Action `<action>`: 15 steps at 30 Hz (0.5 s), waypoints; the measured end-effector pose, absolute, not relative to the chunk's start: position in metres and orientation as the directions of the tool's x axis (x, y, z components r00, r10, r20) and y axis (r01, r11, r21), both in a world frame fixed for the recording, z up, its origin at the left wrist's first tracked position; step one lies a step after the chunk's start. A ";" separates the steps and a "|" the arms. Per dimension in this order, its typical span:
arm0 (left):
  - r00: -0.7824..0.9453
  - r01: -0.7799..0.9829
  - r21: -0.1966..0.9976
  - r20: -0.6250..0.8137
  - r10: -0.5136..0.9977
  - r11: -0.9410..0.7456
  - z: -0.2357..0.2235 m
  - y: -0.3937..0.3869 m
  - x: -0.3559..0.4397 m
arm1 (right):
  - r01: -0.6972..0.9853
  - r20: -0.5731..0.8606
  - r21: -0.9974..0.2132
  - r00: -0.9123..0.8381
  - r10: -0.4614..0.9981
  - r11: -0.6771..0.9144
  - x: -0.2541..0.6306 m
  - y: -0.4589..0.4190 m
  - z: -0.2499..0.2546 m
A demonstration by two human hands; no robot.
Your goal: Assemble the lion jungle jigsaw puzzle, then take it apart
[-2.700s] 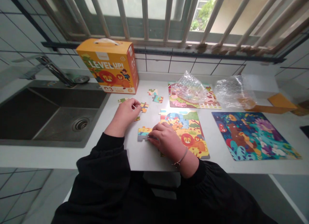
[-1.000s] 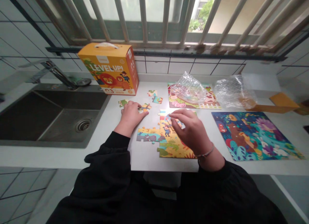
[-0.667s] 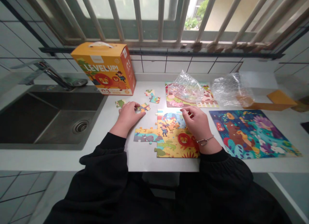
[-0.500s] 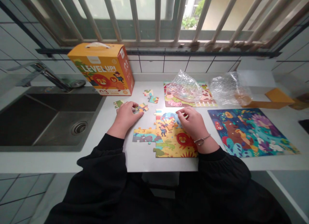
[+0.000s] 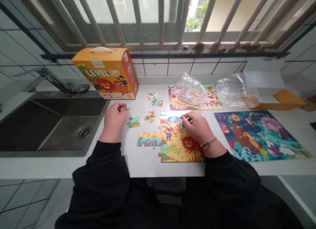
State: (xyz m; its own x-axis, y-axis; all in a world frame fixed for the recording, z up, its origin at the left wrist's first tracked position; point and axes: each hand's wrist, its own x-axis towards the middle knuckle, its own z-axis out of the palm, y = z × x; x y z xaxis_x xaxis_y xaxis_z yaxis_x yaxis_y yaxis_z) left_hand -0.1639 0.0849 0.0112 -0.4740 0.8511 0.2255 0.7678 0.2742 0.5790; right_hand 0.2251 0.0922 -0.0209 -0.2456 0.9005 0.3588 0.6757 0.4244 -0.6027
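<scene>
My left hand [image 5: 113, 122] is closed in a pinch on a puzzle piece [image 5: 127, 106]; only a pale edge of it shows past the fingertips. Below and right of it lies a loose green-and-blue piece [image 5: 134, 121], with a yellow patterned piece [image 5: 150, 116] farther right. My right hand [image 5: 197, 125] rests over the upper right of the partly joined lion puzzle [image 5: 174, 140], thumb and fingers curled together. Whatever its fingertips may hold is hidden. A joined hippo strip [image 5: 149, 140] adjoins the puzzle's left side.
Two pieces [image 5: 157, 102] lie farther back. An orange puzzle box [image 5: 106, 76] stands beside the sink [image 5: 95, 140]. Crumpled clear plastic [image 5: 191, 90] covers part of a farm puzzle [image 5: 179, 106]. A dark forest puzzle [image 5: 259, 137] and an opened carton [image 5: 276, 106] are at right.
My right hand moved from the hippo strip to the puzzle's upper right and stayed there. My left hand shifted left, picked up the green piece and uncovered another one.
</scene>
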 end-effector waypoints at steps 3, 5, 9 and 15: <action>-0.597 0.671 0.656 0.203 0.776 0.345 0.014 0.083 -0.188 | 0.683 0.361 -0.602 -0.229 0.904 0.413 0.226 0.093 -0.022; -0.618 0.658 0.653 0.182 0.765 0.376 0.014 0.083 -0.197 | 0.688 0.361 -0.600 -0.223 0.906 0.408 0.226 0.093 -0.022; -0.574 0.769 0.456 0.185 0.798 0.448 0.010 0.087 -0.197 | 0.694 0.343 -0.609 -0.208 0.916 0.386 0.226 0.092 -0.021; -0.505 0.845 0.262 0.102 0.857 0.466 0.004 0.093 -0.189 | 0.686 0.341 -0.625 -0.191 0.920 0.374 0.226 0.091 -0.022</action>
State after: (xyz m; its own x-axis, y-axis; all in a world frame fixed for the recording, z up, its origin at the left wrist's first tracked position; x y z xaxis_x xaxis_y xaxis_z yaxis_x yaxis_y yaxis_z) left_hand -0.1887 0.0933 0.0037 -0.5045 0.8573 0.1022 0.8451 0.4661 0.2619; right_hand 0.2262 0.0914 -0.0220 -0.1913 0.9205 0.3408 0.6856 0.3737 -0.6247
